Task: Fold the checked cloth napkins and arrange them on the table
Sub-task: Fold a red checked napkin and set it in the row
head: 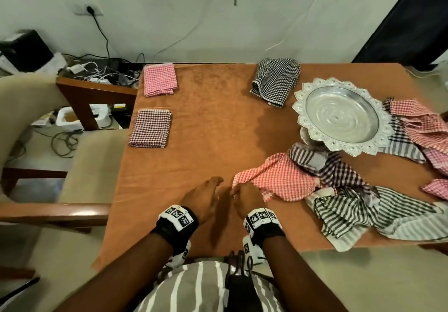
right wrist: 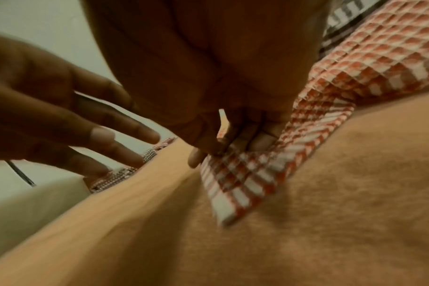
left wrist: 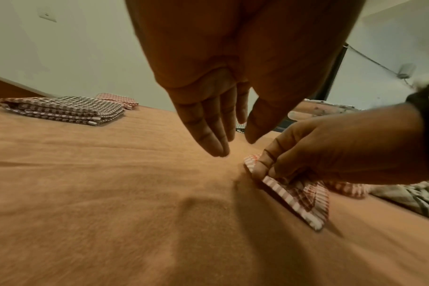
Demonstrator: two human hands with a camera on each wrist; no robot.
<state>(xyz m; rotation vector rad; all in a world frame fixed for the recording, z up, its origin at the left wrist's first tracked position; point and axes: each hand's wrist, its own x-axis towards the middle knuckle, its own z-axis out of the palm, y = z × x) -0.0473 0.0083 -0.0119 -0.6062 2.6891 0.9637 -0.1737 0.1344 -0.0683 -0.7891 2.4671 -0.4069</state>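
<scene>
Red-checked napkin corner pinched in right hand; left hand seemingly empty.

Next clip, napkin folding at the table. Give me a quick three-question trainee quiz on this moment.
1. True or false: the left hand grips a napkin.
2. Which napkin does the right hand pinch? A) red checked napkin B) black checked napkin C) brown checked napkin
3. Fill in: the silver tray holds ___ napkins.

Key: 1 false; 2 A; 3 no.
</scene>
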